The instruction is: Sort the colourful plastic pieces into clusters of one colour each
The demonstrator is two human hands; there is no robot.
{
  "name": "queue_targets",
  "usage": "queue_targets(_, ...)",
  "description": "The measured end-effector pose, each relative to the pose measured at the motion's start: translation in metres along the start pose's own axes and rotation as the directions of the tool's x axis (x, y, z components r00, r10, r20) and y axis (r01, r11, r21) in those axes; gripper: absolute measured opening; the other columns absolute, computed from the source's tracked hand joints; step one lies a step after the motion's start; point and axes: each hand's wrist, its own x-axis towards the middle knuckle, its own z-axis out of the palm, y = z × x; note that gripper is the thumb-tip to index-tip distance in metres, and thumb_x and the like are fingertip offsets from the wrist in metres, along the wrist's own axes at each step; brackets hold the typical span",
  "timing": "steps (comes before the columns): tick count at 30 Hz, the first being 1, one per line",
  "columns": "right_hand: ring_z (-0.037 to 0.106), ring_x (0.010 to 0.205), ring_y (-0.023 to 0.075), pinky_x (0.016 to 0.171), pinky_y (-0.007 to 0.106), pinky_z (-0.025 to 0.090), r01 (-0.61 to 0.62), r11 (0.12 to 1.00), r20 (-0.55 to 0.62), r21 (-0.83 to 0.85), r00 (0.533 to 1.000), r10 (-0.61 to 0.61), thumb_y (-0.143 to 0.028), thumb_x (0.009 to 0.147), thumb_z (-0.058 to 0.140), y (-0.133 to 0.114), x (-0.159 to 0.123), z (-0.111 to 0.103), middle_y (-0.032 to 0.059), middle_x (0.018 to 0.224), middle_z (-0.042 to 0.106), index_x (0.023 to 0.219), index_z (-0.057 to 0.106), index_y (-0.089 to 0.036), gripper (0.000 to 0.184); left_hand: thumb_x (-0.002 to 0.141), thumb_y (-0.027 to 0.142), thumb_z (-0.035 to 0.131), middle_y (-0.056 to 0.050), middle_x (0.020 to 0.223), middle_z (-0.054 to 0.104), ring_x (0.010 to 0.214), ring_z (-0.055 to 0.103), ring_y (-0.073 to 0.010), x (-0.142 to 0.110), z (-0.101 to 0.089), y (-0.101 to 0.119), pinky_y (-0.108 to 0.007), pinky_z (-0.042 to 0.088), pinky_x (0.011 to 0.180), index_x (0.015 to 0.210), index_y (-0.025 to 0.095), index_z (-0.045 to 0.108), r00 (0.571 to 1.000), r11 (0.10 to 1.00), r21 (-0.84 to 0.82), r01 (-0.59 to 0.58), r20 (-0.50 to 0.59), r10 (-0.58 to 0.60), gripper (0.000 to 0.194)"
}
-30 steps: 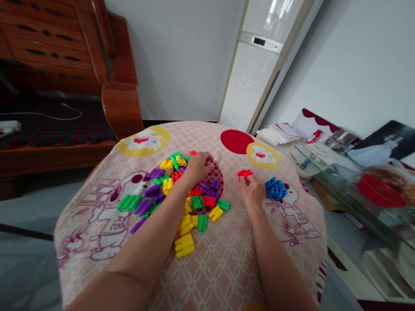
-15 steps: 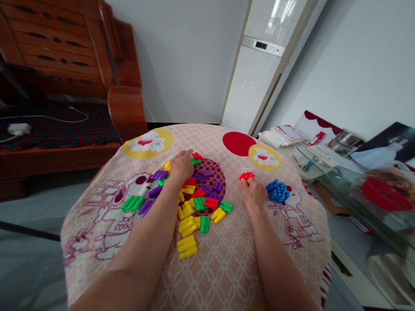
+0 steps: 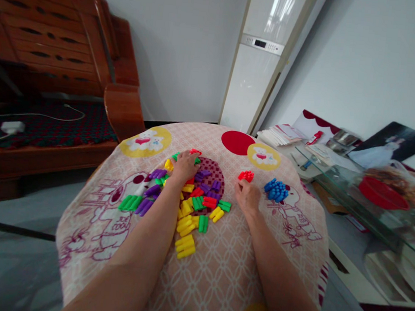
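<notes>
My left hand (image 3: 184, 166) rests on the far side of a loose spread of plastic toy blocks, its fingers apart. By its fingertips lie a red block (image 3: 195, 151) and green ones, partly covered. Purple blocks (image 3: 144, 207), yellow blocks (image 3: 185, 246) and green blocks (image 3: 130, 202) lie around my left forearm and towards me. My right hand (image 3: 247, 197) is closed, its fingers curled just on the near side of a compact red block cluster (image 3: 246, 176); whatever they hold is hidden. Right of that hand sits a blue block cluster (image 3: 276, 190).
A patterned cloth covers the round table (image 3: 212, 284). Right of it stands a glass-topped cabinet (image 3: 341, 189) with papers, a metal pot and a red bowl (image 3: 383, 192). A wooden bench (image 3: 54, 60) is at the left, a tall white air conditioner (image 3: 250, 81) behind.
My right hand has drawn slightly back and left from the red cluster. My left hand's fingers have spread over the far blocks, and a green block shows beside them. The view has shifted slightly.
</notes>
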Motion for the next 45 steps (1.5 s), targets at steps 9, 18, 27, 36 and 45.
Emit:
queue_targets(9,0.058,0.066,0.0169,0.059,0.028,0.027,0.026,1.0,-0.032,0.018,0.999,-0.025,-0.032,0.096,0.052,-0.001,0.0,0.004,0.0086,0.076,0.073,0.084,0.075,-0.019,0.029,0.093,0.04,0.052,-0.012,0.161,0.035,0.145,0.036,-0.0341,0.012,0.002,0.002,-0.055,0.029,0.116,0.151,0.027,0.042,0.987,0.978,0.131,-0.162,0.032,0.159,0.061)
queue_targets(18,0.059,0.066,0.0169,0.06,0.028,0.029,0.02,0.999,-0.01,0.035,1.0,-0.02,-0.032,0.096,0.05,0.001,0.001,0.003,0.0093,0.079,0.074,0.085,0.074,-0.017,0.031,0.091,0.039,0.052,-0.021,0.145,0.051,0.126,0.055,-0.0334,0.01,0.003,0.002,-0.041,0.045,0.101,0.13,0.012,0.061,0.996,0.986,0.146,-0.085,0.028,0.081,0.049)
queue_targets(27,0.061,0.069,0.0167,0.061,0.028,0.028,0.004,0.999,-0.01,0.044,1.0,-0.004,-0.031,0.096,0.051,0.0,-0.003,-0.002,0.0097,0.08,0.075,0.086,0.075,-0.018,0.03,0.092,0.045,0.05,-0.027,0.137,0.055,0.126,0.054,-0.0385,0.009,0.002,0.003,-0.046,0.042,0.104,0.129,0.005,0.06,0.999,0.994,0.103,0.037,0.002,-0.037,0.055)
queue_targets(36,0.058,0.067,0.0164,0.06,0.027,0.029,0.013,0.994,-0.047,0.104,0.999,-0.008,-0.033,0.096,0.048,0.004,0.0,0.006,0.0094,0.078,0.073,0.082,0.074,-0.018,0.033,0.088,0.039,0.055,-0.021,0.135,0.061,0.127,0.055,-0.0323,0.015,-0.013,-0.002,-0.039,0.043,0.106,0.132,0.007,0.061,0.998,0.992,-0.127,-0.005,-0.063,-0.003,0.055)
queue_targets(45,0.052,0.052,0.013,0.052,0.023,0.038,-0.083,0.702,0.02,0.707,0.995,0.097,-0.048,0.09,0.046,0.004,0.0,0.0,0.0009,0.06,0.062,0.071,0.061,-0.02,0.037,0.082,0.053,0.064,-0.008,0.118,0.074,0.114,0.064,-0.0277,-0.013,-0.045,0.036,-0.038,0.049,0.096,0.124,0.018,0.07,0.772,0.469,-0.874,-0.126,0.21,0.6,0.056)
